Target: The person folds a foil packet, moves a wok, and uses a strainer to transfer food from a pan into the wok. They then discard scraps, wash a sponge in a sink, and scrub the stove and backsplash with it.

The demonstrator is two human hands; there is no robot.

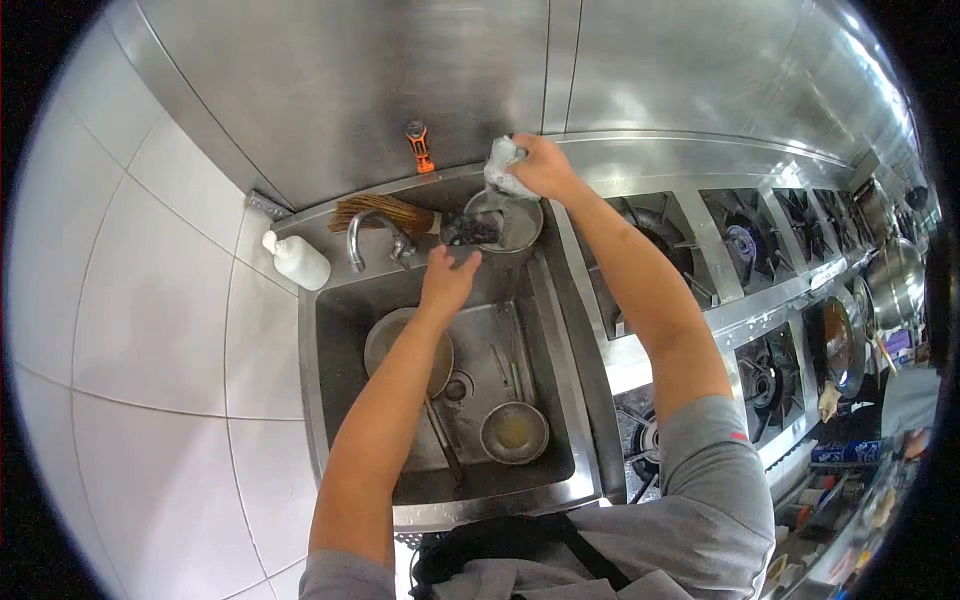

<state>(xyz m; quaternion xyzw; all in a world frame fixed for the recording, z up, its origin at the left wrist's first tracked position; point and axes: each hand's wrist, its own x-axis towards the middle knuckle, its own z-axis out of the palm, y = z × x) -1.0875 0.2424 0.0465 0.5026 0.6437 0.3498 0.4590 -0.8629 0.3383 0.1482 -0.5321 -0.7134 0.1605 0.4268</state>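
Note:
A foamy, whitish sponge or cloth (505, 168) is gripped in my right hand (542, 168), above the far rim of a round metal bowl (520, 228) at the back right of the sink. My left hand (448, 283) is open, with its fingers apart, just in front of a dark, crumpled-looking scrubber (472, 229). That dark scrubber overlaps the bowl's left side in this view. Below my left forearm, a frying pan (385, 340) rests in the sink basin (340, 300), partly hidden by the arm. A smaller round pan (514, 433) lies at the basin's front right.
A curved faucet (357, 240) stands behind the basin, near a bristle brush (375, 212). To the left is a white pump bottle (300, 263). An orange-and-black handled tool (419, 147) is at the back wall. Gas burners (742, 242) line the right side.

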